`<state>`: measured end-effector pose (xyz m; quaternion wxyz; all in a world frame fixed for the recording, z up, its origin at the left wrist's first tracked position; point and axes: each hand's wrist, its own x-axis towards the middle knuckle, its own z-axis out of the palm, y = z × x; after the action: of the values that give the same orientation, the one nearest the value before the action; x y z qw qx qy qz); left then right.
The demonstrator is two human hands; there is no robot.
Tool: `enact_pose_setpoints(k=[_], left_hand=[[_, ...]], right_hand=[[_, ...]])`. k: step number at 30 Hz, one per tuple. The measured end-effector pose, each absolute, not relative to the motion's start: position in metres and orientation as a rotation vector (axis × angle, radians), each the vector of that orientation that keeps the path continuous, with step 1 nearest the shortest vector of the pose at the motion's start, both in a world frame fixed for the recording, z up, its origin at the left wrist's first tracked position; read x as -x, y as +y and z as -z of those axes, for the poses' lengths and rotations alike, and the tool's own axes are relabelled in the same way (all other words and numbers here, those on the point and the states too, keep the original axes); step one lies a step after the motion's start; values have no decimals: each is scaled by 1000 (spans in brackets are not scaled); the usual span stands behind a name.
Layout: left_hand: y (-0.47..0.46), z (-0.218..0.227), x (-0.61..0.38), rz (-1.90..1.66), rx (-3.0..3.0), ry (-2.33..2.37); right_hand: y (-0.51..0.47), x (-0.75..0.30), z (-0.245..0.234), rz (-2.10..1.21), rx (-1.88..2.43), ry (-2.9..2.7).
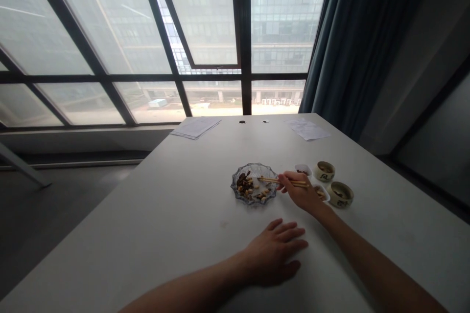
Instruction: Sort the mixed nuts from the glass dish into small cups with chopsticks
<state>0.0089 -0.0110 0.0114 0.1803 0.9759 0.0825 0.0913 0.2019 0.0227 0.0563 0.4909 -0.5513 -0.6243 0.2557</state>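
My left hand (274, 250) lies flat on the white table (165, 215), palm down, fingers stretched out and holding nothing. My right hand (301, 190) is closed on a pair of wooden chopsticks (282, 181) whose tips reach left over a glass plate (254, 185) holding mixed nuts and dark pieces. Just right of the hand stand two small white dishes (303, 169) (321, 192) and two round cups (324, 170) (340, 193) with dark markings.
Sheets of paper (196, 127) lie at the table's far left, another sheet (307, 129) at the far right. Two small holes (242, 121) sit near the far edge. Large windows fill the back; a dark curtain (352, 49) hangs right.
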Motion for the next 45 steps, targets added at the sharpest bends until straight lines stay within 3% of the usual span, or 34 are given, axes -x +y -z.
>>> enact_pose_setpoints(k=[7,18,31,45], left_hand=[[-13,-16,-8,-277,-2735,235],[-12,-11,-9,-271,-2747,245],[-10,-14,-8,-237,-2730,242],[-10,-14,-8,-247,-2735,237]], right_hand=[[21,-196,-60,-485,1388,-1355],[-13,-263,-147,-193,1524,-1100],[-6,-283,-137,-217,1588,-1219],[2,-204,-105,-464,1361,-1513]])
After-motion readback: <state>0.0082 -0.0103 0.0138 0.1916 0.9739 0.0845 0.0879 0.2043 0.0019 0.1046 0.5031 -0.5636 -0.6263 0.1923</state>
